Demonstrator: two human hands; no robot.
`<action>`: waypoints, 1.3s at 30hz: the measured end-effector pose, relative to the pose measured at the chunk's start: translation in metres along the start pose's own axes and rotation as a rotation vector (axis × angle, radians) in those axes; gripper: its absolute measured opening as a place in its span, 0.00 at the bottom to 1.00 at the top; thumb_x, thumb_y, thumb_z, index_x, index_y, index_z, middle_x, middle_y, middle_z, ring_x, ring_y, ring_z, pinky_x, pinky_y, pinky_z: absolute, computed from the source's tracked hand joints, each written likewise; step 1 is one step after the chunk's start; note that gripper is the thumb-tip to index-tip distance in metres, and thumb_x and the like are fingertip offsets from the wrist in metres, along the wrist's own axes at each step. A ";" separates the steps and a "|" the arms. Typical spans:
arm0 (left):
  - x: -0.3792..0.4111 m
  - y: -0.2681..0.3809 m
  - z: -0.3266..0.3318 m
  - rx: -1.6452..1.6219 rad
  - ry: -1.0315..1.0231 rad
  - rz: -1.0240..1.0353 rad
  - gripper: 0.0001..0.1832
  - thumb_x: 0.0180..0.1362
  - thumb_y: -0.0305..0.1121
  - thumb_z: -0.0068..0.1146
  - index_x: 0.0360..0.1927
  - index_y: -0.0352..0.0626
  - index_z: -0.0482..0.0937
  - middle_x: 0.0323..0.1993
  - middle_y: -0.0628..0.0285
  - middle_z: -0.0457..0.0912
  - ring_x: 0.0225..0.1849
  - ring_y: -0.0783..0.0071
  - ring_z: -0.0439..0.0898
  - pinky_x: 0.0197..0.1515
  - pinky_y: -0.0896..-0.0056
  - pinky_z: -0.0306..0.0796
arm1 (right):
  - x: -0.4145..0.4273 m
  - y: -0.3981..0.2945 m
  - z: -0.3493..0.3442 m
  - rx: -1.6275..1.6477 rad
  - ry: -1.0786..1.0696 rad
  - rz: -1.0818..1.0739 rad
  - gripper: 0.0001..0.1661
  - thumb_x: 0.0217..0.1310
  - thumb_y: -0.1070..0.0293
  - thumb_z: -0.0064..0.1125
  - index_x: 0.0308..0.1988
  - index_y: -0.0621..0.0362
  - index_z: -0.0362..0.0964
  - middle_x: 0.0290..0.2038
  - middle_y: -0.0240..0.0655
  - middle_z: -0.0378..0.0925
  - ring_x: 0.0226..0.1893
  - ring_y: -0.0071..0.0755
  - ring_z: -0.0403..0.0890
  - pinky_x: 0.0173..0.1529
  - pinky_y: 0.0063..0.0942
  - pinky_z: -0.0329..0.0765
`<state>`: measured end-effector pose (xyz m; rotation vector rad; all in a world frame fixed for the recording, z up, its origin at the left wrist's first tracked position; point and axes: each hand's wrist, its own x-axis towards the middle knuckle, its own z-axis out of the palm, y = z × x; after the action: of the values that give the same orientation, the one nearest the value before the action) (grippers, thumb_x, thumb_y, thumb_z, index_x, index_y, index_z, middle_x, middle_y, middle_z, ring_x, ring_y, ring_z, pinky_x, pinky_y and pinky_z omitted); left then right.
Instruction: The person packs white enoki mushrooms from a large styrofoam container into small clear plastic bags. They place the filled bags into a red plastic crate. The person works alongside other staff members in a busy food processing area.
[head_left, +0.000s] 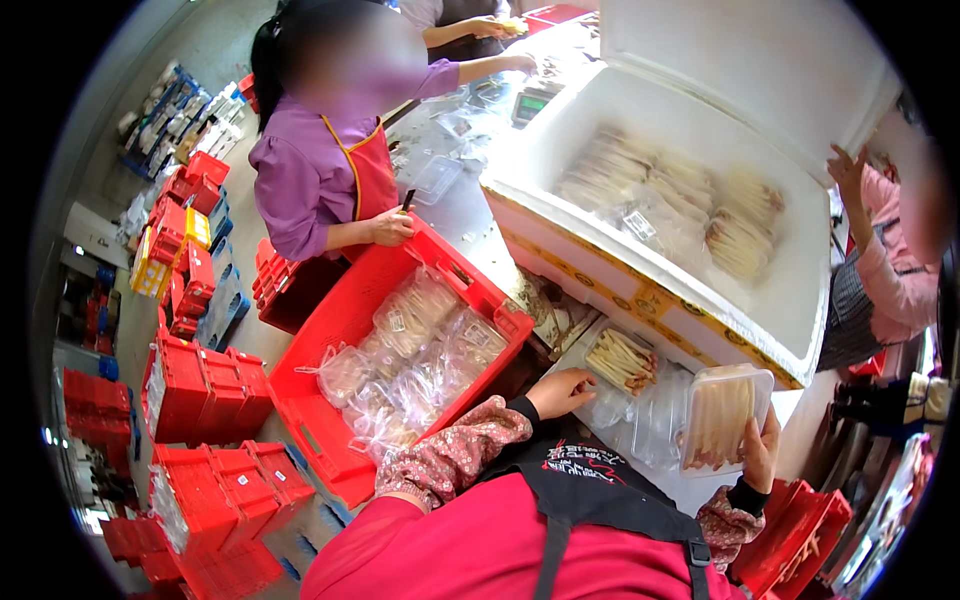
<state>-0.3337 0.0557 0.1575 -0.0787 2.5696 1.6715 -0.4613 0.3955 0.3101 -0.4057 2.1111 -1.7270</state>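
Observation:
In my right hand (761, 446) is a clear plastic container (721, 416) packed with long pale stalks with reddish-brown ends, held tilted at its right side. My left hand (561, 392) is empty, its fingers loosely curled beside an uncovered clear tray of similar stalks (621, 360). Clear plastic containers or lids (660, 420) lie between my hands on the work surface. Beyond them, a large white foam box (806, 300) with yellow printed tape stands with its lid raised. Bundles of pale stalks (675, 184) and plastic bags lie inside.
At my left, a red plastic crate (330, 465) holds several knotted clear bags (420, 352). A co-worker's hand (391, 226) rests on its rim with a small dark tool. Another person's hand (847, 169) is near the foam lid. A scale (529, 107) sits behind; stacked red crates (210, 390) line the floor.

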 end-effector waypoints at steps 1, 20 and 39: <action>0.001 0.002 -0.003 -0.005 0.002 -0.004 0.17 0.57 0.39 0.58 0.44 0.38 0.76 0.31 0.54 0.77 0.32 0.61 0.77 0.36 0.64 0.71 | 0.006 -0.005 0.003 0.031 -0.024 0.033 0.35 0.62 0.53 0.57 0.60 0.68 0.61 0.50 0.37 0.75 0.49 0.27 0.73 0.54 0.25 0.68; 0.168 -0.179 -0.188 -0.413 1.377 0.021 0.12 0.62 0.33 0.52 0.42 0.34 0.77 0.36 0.53 0.80 0.40 0.65 0.78 0.47 0.68 0.71 | 0.121 -0.051 0.071 0.301 0.432 0.034 0.33 0.69 0.43 0.45 0.58 0.59 0.60 0.46 0.41 0.74 0.33 0.38 0.79 0.32 0.35 0.80; 0.365 -0.314 -0.318 -0.524 0.988 -0.428 0.32 0.54 0.44 0.62 0.62 0.48 0.69 0.44 0.55 0.77 0.41 0.68 0.76 0.48 0.67 0.70 | 0.111 0.013 0.020 -0.527 0.626 0.192 0.27 0.66 0.62 0.49 0.61 0.61 0.60 0.42 0.47 0.73 0.33 0.45 0.73 0.35 0.42 0.76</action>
<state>-0.6821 -0.3631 -0.0330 -1.7111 2.1545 2.4094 -0.5503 0.3307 0.2820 0.2453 2.9374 -1.2690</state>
